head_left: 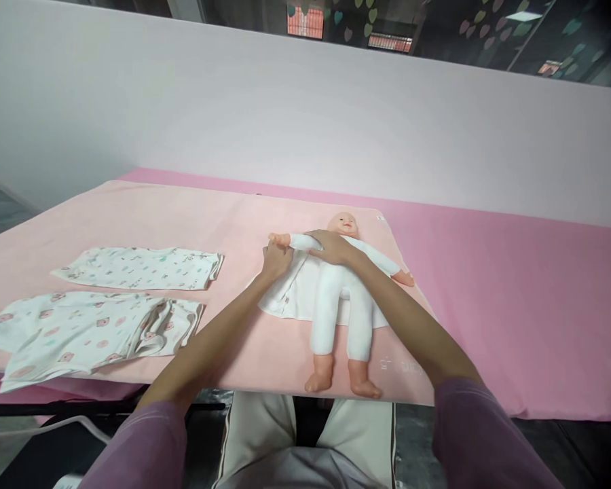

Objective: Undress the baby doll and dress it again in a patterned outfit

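A baby doll point(329, 299) with a white cloth body lies face up, its head away from me and its feet near the table's front edge. Under its trunk a white garment point(285, 292) is spread out. The doll's arm on my left side stretches sideways. My left hand point(278, 260) is closed at the doll's wrist on that arm; some fingers are hidden. Across the doll's chest and upper arm rests my right hand point(333, 246), its fingers and thumb on either side of that arm. The other doll arm point(381, 258) lies outstretched, untouched.
Two folded white printed garments, one farther point(142, 267) and one nearer point(81, 333), lie at left on the light pink mat point(224, 217). A darker pink cover point(514, 305) extends to the right. Behind stands a white partition point(285, 122).
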Demonstrator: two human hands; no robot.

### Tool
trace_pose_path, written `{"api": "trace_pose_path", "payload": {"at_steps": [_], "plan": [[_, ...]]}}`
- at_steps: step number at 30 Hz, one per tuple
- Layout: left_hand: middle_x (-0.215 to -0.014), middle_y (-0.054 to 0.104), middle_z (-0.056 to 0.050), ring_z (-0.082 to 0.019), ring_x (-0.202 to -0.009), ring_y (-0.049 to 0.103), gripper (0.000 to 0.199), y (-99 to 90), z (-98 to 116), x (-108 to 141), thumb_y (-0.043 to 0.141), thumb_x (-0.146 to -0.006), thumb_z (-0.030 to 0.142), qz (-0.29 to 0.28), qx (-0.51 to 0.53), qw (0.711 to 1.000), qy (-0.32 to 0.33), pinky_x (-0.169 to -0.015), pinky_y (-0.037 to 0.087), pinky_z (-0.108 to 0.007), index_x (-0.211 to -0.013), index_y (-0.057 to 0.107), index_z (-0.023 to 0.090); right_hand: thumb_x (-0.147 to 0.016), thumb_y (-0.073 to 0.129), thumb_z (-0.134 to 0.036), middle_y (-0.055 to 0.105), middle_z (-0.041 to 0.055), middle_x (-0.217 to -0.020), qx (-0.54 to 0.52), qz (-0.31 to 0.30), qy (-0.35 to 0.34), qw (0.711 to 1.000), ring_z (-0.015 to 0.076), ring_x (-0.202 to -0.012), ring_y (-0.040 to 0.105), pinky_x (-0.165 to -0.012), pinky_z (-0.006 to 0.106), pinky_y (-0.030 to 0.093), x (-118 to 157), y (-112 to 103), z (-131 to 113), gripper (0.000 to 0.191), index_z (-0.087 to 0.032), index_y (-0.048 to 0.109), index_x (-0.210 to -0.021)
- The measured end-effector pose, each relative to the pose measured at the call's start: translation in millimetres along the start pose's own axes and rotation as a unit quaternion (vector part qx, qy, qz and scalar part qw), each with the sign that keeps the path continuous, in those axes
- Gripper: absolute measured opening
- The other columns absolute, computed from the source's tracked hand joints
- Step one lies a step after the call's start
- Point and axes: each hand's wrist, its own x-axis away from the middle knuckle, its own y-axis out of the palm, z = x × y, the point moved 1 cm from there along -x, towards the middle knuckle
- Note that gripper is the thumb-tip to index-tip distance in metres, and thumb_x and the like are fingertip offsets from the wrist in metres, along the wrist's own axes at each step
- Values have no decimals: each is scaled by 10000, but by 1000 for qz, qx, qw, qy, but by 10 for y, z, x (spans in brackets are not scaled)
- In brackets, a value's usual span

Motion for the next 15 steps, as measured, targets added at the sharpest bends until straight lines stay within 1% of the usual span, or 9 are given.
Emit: {"api": "trace_pose_path", "payload": {"at_steps": [2, 4, 5, 7, 9, 10, 13, 15], "plan": [[-1269, 664, -167, -404, -1261, 541, 412, 57, -22, 62, 568, -942, 515, -11, -30, 999, 34, -1134, 342, -562, -1177, 648, 187, -997, 631, -463, 687, 103, -1380, -3, -39, 14, 999, 295, -1226, 638, -1056, 413, 468, -138, 74, 15, 482, -220, 631, -1412], [-1323, 634, -177, -419, -1284, 512, 539, 76, -56, 101, 654, -876, 594, -26, -72, 996, 54, -1153, 308, -575, -1241, 627, 198, -1000, 627, -469, 710, 86, -1313, -7, -40, 12, 999, 287, -1181, 644, -1027, 401, 463, -148, 90, 64, 428, -245, 669, -1362], [-1333, 627, -179, -425, -1296, 499, 562, 77, -69, 109, 670, -859, 608, -36, -91, 993, 60, -1148, 310, -576, -1244, 624, 201, -1009, 611, -478, 713, 81, -1288, -11, -30, 10, 999, 285, -1173, 638, -1022, 398, 456, -120, 80, 93, 417, -258, 675, -1358], [-1299, 643, -169, -430, -1301, 482, 484, 68, -82, 109, 670, -860, 586, -52, -108, 991, 61, -1126, 328, -575, -1161, 644, 208, -1023, 580, -492, 713, 80, -1248, -26, -3, 11, 1000, 283, -1164, 624, -1019, 396, 443, -35, 38, 150, 417, -270, 676, -1364], [-1232, 670, -145, -416, -1272, 489, 334, 52, -79, 95, 646, -882, 518, -58, -92, 992, 60, -1108, 347, -567, -1025, 659, 216, -1010, 590, -472, 714, 75, -1218, -52, 18, 11, 998, 281, -1152, 614, -1013, 391, 436, 51, -13, 193, 405, -262, 684, -1343], [-1218, 679, -132, -401, -1256, 497, 270, 42, -77, 85, 630, -891, 471, -56, -73, 994, 57, -1106, 355, -561, -989, 658, 221, -990, 607, -443, 716, 68, -1207, -68, 27, 9, 997, 277, -1144, 611, -1009, 385, 435, 84, -37, 208, 382, -255, 692, -1311], [-1260, 688, -102, -358, -1232, 518, 169, 3, -90, 45, 587, -891, 357, -50, 2, 998, 33, -1097, 391, -534, -978, 654, 228, -913, 615, -323, 723, 44, -1139, -110, 48, 9, 993, 260, -1077, 614, -950, 357, 448, 142, -85, 231, 268, -229, 708, -1146], [-1272, 696, -90, -328, -1227, 534, 167, -39, -111, 12, 532, -920, 348, -40, 58, 998, 7, -1090, 422, -507, -947, 641, 225, -862, 593, -268, 718, 37, -1059, -120, 52, 22, 991, 246, -1006, 618, -884, 337, 457, 149, -91, 236, 206, -215, 692, -1035]]}}
